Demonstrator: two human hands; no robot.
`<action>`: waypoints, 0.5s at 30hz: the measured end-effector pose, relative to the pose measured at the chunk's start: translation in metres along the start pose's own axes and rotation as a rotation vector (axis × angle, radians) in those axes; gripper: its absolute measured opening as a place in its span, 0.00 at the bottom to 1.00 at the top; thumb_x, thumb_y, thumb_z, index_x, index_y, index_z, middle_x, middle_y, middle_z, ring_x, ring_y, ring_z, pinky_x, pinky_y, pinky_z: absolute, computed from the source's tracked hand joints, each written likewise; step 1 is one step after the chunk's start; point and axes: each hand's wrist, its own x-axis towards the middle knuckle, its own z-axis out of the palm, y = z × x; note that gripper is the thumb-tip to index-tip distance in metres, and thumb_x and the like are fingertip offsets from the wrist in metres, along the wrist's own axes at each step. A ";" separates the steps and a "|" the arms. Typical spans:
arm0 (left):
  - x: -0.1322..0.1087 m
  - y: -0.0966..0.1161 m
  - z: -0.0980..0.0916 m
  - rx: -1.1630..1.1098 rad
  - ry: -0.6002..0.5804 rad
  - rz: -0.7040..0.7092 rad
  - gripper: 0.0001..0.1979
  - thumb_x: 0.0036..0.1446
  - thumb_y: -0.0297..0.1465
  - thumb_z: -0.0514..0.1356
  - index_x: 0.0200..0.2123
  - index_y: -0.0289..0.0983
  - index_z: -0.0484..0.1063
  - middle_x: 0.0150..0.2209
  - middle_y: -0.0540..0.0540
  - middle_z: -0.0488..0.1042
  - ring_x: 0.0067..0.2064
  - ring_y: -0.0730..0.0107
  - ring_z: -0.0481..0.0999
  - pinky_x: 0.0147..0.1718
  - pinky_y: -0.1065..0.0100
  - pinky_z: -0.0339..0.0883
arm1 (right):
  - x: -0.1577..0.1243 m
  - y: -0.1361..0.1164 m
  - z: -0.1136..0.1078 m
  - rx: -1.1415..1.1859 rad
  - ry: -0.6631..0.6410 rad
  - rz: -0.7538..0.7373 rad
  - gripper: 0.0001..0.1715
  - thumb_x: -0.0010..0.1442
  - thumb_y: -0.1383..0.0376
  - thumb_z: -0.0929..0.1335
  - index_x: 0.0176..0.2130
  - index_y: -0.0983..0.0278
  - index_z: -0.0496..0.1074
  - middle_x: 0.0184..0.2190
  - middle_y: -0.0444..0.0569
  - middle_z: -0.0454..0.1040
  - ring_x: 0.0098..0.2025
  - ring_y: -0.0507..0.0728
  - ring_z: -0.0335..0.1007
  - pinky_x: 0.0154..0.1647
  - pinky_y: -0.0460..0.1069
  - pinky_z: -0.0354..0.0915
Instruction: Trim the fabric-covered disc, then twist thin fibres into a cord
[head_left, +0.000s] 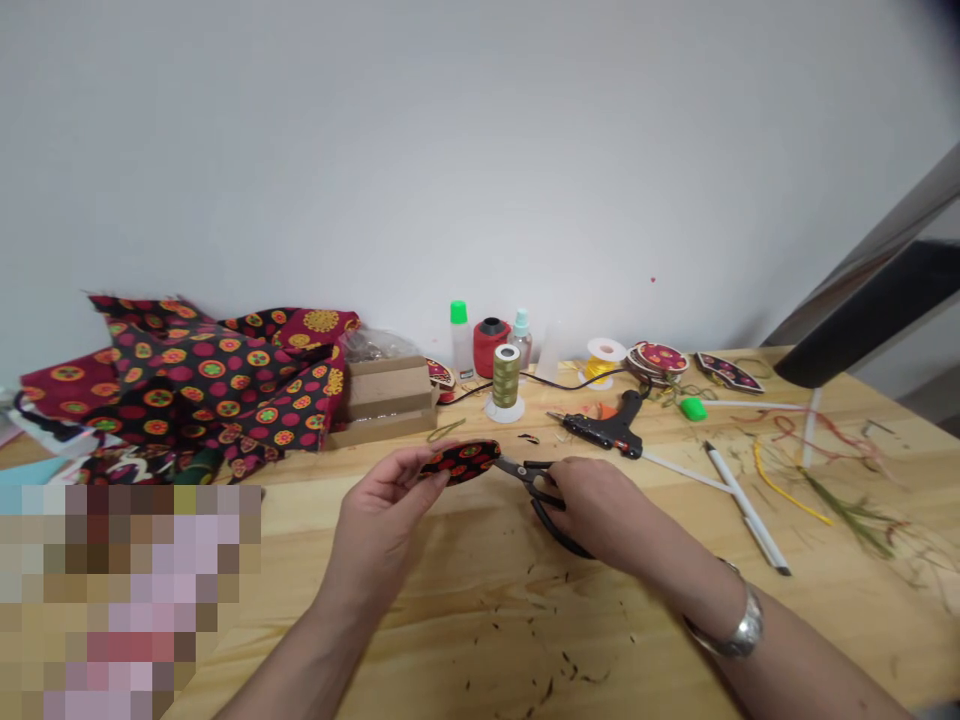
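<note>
Head view: left hand fingers pinch one patterned fabric piece, just near side and left of olive thread spool; right hand fingers wrap the scissors, blades at its edge. Risk, my read: pinch slips or blades bite too deep, nicking fabric or a left fingertip. Count: 1 piece, 1 scissors, 1 olive spool, 1 glue gun right of spool, 1 white pen farther right; dark scraps near side, too small to count

No legible text, label, brand, number or sign; any print too small or blurred.
</note>
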 end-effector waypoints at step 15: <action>-0.006 -0.004 -0.004 0.722 -0.055 0.822 0.14 0.48 0.18 0.60 0.33 0.44 0.75 0.50 0.47 0.64 0.49 0.61 0.67 0.46 0.55 0.66 | 0.004 -0.006 -0.005 0.128 0.088 -0.148 0.07 0.55 0.70 0.65 0.35 0.67 0.73 0.34 0.54 0.75 0.39 0.58 0.70 0.38 0.48 0.62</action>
